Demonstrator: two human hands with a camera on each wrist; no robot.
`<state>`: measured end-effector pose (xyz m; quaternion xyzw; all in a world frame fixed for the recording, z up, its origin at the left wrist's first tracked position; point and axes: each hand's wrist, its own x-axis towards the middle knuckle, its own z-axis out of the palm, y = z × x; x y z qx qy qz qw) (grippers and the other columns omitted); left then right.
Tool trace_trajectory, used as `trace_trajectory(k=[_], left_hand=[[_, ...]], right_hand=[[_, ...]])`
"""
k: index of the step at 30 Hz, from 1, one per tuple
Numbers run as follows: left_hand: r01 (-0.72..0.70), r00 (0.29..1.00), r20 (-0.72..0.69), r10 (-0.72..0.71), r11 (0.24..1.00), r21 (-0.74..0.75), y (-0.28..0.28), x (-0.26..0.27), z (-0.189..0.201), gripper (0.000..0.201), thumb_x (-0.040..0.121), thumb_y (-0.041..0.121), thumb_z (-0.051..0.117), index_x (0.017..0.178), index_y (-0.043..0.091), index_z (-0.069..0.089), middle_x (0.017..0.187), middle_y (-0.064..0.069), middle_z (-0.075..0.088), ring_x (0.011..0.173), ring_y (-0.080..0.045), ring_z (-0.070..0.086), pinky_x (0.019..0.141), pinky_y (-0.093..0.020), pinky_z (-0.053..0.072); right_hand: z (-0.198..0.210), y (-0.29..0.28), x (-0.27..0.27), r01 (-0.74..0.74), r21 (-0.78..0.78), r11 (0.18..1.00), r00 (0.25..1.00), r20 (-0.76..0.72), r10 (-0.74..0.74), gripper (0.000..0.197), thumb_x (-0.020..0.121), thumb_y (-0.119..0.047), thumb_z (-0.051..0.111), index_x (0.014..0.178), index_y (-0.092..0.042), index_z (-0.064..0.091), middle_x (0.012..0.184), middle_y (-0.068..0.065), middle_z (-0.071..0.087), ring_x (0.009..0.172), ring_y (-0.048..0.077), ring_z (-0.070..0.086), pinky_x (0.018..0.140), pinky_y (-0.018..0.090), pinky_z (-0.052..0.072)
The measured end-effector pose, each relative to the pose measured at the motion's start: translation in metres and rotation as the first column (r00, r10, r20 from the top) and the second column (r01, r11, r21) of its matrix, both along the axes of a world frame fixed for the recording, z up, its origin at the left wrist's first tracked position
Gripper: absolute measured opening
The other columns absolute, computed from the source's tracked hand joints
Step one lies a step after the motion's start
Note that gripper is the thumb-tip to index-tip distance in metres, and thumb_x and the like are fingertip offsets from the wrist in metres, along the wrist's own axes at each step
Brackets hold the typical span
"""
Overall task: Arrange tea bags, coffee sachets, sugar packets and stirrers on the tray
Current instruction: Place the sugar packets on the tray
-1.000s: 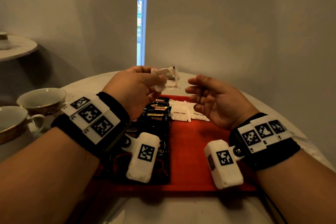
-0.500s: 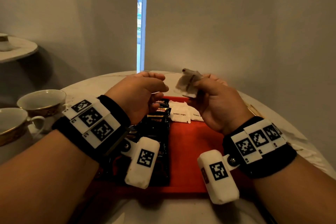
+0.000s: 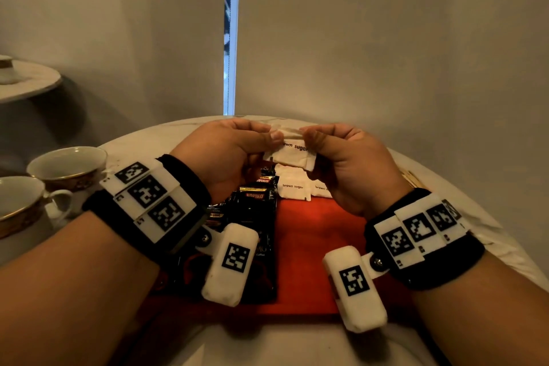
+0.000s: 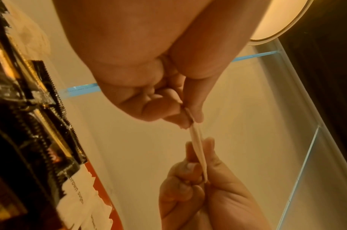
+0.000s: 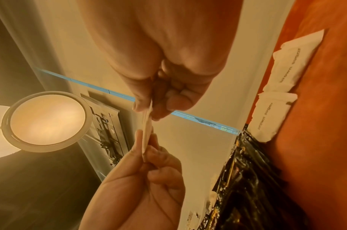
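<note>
Both hands hold a white "brown sugar" packet (image 3: pixel 292 154) in the air over the far end of the red tray (image 3: pixel 320 246). My left hand (image 3: pixel 269 138) pinches its left edge and my right hand (image 3: pixel 309 138) pinches its right edge. A second white edge shows just behind the packet. Seen edge-on from the left wrist, the packet (image 4: pixel 197 143) spans both pinches; the right wrist view shows the same packet (image 5: pixel 147 132). On the tray lie black coffee sachets (image 3: pixel 255 202) in a left column and two sugar packets (image 3: pixel 292 187) at the far end. Wooden stirrers (image 3: pixel 411 180) lie on the table, right of the tray.
Two gold-rimmed teacups (image 3: pixel 65 163) stand on the round white table (image 3: pixel 463 217) at the left. A small side shelf (image 3: pixel 26 83) is on the far left wall. The tray's middle and right part is bare red surface.
A second ago my left hand alone held the packet and my right hand was open. It then passed to my right hand. Now both hands pinch it between them, closer together.
</note>
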<state>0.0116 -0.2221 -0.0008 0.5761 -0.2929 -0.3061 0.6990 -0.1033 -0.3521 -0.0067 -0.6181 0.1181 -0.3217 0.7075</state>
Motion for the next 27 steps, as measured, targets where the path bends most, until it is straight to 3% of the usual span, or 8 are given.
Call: trace_trajectory(k=[5,7,9,12,15,18,22,27], left_hand=[[0.005,1.0,-0.01,-0.005,1.0,0.007,0.001,-0.002,0.001,0.006,0.092,0.008,0.064,0.097,0.007,0.063,0.061,0.001,0.064,0.043,-0.008,0.053,0.043,-0.017,0.038],[0.004,1.0,-0.01,-0.003,1.0,0.019,0.0,-0.003,0.0,0.004,0.091,0.007,0.065,0.094,0.009,0.063,0.064,-0.002,0.065,0.047,-0.011,0.052,0.044,-0.02,0.04],[0.001,0.999,-0.032,0.0,1.0,0.012,-0.002,-0.004,-0.002,0.011,0.091,0.005,0.065,0.085,0.012,0.061,0.065,-0.005,0.061,0.049,-0.013,0.048,0.043,-0.021,0.042],[0.027,0.999,-0.044,-0.027,1.0,-0.001,-0.003,-0.007,-0.001,0.01,0.094,0.006,0.062,0.086,0.012,0.06,0.065,-0.006,0.062,0.046,-0.012,0.055,0.043,-0.019,0.045],[0.054,0.998,-0.028,-0.054,0.998,0.009,-0.001,-0.006,-0.001,0.005,0.093,0.015,0.063,0.09,0.01,0.063,0.071,-0.006,0.067,0.05,-0.012,0.06,0.044,-0.021,0.046],[0.004,1.0,-0.009,-0.004,1.0,0.012,-0.002,-0.003,-0.002,0.008,0.091,0.017,0.067,0.091,0.009,0.066,0.075,-0.007,0.067,0.055,-0.015,0.061,0.046,-0.022,0.045],[-0.053,0.999,-0.01,0.053,0.999,-0.003,-0.002,0.001,-0.002,0.01,0.093,0.018,0.065,0.085,0.012,0.064,0.078,-0.007,0.072,0.059,-0.015,0.061,0.042,-0.022,0.038],[-0.059,0.998,-0.005,0.059,0.998,0.013,-0.001,0.005,-0.003,0.012,0.093,0.019,0.065,0.083,0.013,0.063,0.071,-0.003,0.07,0.05,-0.01,0.055,0.042,-0.021,0.036]], right_hand=[[-0.001,-0.002,-0.001,0.01,-0.005,1.0,1.0,-0.022,-0.011,0.016,0.085,-0.017,0.065,0.093,-0.004,0.069,0.082,0.015,0.069,0.066,0.023,0.059,0.051,0.027,0.042],[-0.002,-0.004,-0.001,0.01,-0.014,1.0,0.999,-0.042,-0.011,0.019,0.088,-0.02,0.064,0.097,-0.003,0.068,0.081,0.012,0.069,0.067,0.021,0.061,0.053,0.027,0.043],[-0.005,-0.004,0.0,0.008,-0.059,0.998,0.997,-0.081,-0.013,0.03,0.082,-0.025,0.069,0.101,-0.002,0.067,0.08,0.009,0.069,0.064,0.018,0.062,0.053,0.028,0.044],[-0.008,-0.003,0.001,0.016,-0.125,0.992,0.992,-0.125,-0.032,0.013,0.088,-0.018,0.069,0.087,-0.006,0.066,0.067,0.004,0.067,0.053,0.012,0.056,0.053,0.029,0.043],[-0.007,-0.005,0.001,0.013,-0.115,0.993,0.992,-0.127,-0.028,0.014,0.088,-0.018,0.069,0.084,-0.006,0.064,0.066,0.005,0.067,0.052,0.013,0.056,0.052,0.029,0.041],[-0.005,-0.005,0.0,-0.02,-0.075,0.997,0.991,-0.132,0.01,0.023,0.086,-0.026,0.068,0.091,-0.003,0.066,0.079,0.012,0.071,0.061,0.019,0.059,0.052,0.028,0.041],[-0.004,-0.009,-0.001,0.001,-0.068,0.998,0.987,-0.162,-0.012,0.032,0.094,-0.025,0.063,0.108,0.004,0.065,0.106,0.03,0.069,0.082,0.03,0.059,0.052,0.027,0.041],[-0.002,-0.012,-0.002,0.034,-0.097,0.995,0.979,-0.198,-0.052,0.025,0.095,-0.022,0.063,0.105,0.001,0.065,0.115,0.033,0.064,0.086,0.029,0.059,0.053,0.027,0.041]])
